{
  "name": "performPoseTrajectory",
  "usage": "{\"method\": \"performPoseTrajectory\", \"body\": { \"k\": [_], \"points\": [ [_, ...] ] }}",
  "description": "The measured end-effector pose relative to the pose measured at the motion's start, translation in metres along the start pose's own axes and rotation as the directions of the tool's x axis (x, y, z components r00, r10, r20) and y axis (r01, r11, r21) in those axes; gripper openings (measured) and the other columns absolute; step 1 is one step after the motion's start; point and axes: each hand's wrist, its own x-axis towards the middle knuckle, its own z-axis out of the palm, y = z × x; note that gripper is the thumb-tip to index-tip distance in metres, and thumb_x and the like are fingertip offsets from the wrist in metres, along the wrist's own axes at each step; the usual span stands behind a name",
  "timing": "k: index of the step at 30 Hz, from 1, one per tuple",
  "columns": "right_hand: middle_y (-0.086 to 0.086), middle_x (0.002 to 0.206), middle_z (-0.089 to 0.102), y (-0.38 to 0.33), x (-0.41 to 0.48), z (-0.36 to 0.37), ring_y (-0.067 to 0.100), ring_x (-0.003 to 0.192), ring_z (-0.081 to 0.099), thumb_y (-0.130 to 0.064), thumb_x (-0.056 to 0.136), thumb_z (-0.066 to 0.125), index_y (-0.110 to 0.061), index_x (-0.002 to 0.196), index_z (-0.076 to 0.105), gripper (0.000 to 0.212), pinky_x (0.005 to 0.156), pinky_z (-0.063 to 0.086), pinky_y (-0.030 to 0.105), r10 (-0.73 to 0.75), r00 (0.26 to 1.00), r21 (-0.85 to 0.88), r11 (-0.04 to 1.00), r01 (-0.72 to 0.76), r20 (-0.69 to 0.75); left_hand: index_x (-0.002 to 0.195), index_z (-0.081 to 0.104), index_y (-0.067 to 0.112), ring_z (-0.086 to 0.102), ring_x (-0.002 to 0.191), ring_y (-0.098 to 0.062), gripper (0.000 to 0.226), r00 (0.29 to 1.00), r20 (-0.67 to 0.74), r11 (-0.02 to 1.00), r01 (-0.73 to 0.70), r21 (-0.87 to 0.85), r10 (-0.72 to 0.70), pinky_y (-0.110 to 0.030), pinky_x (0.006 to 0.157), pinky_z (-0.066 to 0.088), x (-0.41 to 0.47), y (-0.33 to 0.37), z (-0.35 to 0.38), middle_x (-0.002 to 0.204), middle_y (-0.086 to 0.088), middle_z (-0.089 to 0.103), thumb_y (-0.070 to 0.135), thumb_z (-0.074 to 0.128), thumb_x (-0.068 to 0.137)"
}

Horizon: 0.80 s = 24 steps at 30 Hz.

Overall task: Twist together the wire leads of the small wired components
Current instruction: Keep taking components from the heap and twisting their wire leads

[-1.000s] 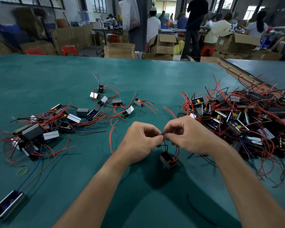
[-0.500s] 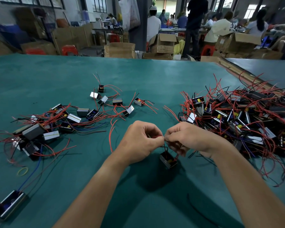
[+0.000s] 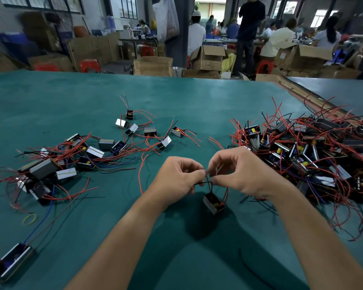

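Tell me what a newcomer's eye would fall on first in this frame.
At centre, the left hand and right hand pinch the wire leads of one small component just below them. To the right lies a big tangled pile of components with red wires. A looser scatter spreads across the green table on the left.

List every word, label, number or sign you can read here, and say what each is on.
None is readable.
Open cardboard box: faint print on its side, too blurred.
Hanging plastic bag: reddish patches, blurred.
Component hanging by its wire leads between left hand and right hand: no marking legible.
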Motion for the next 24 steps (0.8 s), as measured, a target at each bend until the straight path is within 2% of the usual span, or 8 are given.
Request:
{"method": "performPoseTrajectory", "body": {
  "k": [3, 6, 9, 13, 17, 21, 24],
  "points": [
    [0.003, 0.070, 0.072, -0.0012, 0.0005, 0.0004, 0.011, 0.062, 0.062, 0.003, 0.074, 0.080, -0.013, 0.073, 0.071, 0.019, 0.065, 0.052, 0.030, -0.024, 1.000, 0.000, 1.000, 0.024, -0.010, 0.070, 0.068, 0.012, 0.044, 0.037, -0.007, 0.023, 0.999, 0.029, 0.999, 0.022, -0.034, -0.021, -0.016, 0.042, 0.039, -0.0012, 0.0013, -0.0014, 0.053, 0.004, 0.064, 0.001, 0.062, 0.089],
    [0.003, 0.072, 0.073, -0.0010, -0.0006, -0.0002, 0.017, 0.064, 0.062, 0.005, 0.072, 0.080, -0.012, 0.074, 0.071, 0.019, 0.066, 0.054, 0.045, -0.015, 1.000, 0.000, 1.000, 0.015, -0.013, 0.073, 0.069, 0.010, 0.044, 0.038, -0.007, 0.020, 0.998, 0.050, 0.997, 0.052, -0.057, -0.049, -0.015, 0.041, 0.038, -0.0018, 0.0021, -0.0025, 0.054, 0.002, 0.064, 0.003, 0.063, 0.090],
    [0.005, 0.072, 0.072, -0.0020, -0.0011, 0.0003, 0.019, 0.063, 0.059, 0.006, 0.071, 0.079, -0.012, 0.073, 0.071, 0.020, 0.064, 0.052, 0.049, -0.026, 0.999, -0.023, 0.999, 0.026, -0.018, 0.073, 0.070, 0.009, 0.044, 0.038, -0.007, 0.019, 0.995, 0.065, 0.994, 0.077, -0.073, -0.072, -0.015, 0.041, 0.038, -0.0016, 0.0023, -0.0016, 0.053, 0.002, 0.063, 0.004, 0.062, 0.090],
    [0.005, 0.071, 0.073, -0.0032, -0.0014, 0.0014, 0.018, 0.063, 0.062, 0.004, 0.072, 0.080, -0.012, 0.072, 0.072, 0.019, 0.065, 0.054, 0.045, -0.038, 0.999, -0.049, 0.998, 0.037, -0.020, 0.072, 0.069, 0.009, 0.043, 0.038, -0.007, 0.021, 0.994, 0.077, 0.992, 0.090, -0.084, -0.083, -0.015, 0.040, 0.038, -0.0023, 0.0033, -0.0006, 0.052, 0.003, 0.062, 0.002, 0.062, 0.090],
    [0.004, 0.068, 0.073, -0.0034, -0.0007, 0.0010, 0.010, 0.061, 0.060, 0.001, 0.076, 0.079, -0.017, 0.071, 0.072, 0.020, 0.062, 0.052, 0.033, -0.046, 0.999, -0.027, 0.999, 0.046, -0.016, 0.072, 0.069, 0.009, 0.044, 0.038, -0.007, 0.022, 0.993, 0.074, 0.991, 0.096, -0.089, -0.089, -0.015, 0.040, 0.038, -0.0027, 0.0034, -0.0025, 0.053, 0.002, 0.062, 0.003, 0.061, 0.091],
    [0.007, 0.068, 0.072, -0.0015, -0.0006, 0.0007, 0.009, 0.061, 0.060, -0.003, 0.077, 0.080, -0.012, 0.072, 0.073, 0.012, 0.062, 0.051, 0.031, -0.059, 0.998, -0.012, 0.998, 0.059, -0.029, 0.073, 0.070, 0.008, 0.044, 0.040, -0.007, 0.019, 0.994, 0.078, 0.990, 0.091, -0.112, -0.083, -0.015, 0.041, 0.038, -0.0026, 0.0019, -0.0031, 0.054, 0.001, 0.063, 0.003, 0.063, 0.091],
    [0.003, 0.066, 0.072, 0.0013, 0.0000, 0.0005, 0.008, 0.060, 0.059, -0.006, 0.077, 0.081, -0.017, 0.070, 0.074, 0.015, 0.060, 0.048, 0.026, -0.033, 0.999, 0.002, 0.999, 0.034, -0.034, 0.071, 0.070, 0.009, 0.044, 0.040, -0.007, 0.019, 0.996, 0.064, 0.991, 0.070, -0.112, -0.063, -0.015, 0.041, 0.039, -0.0024, 0.0002, -0.0011, 0.054, 0.000, 0.063, 0.003, 0.065, 0.089]
  ]
}}
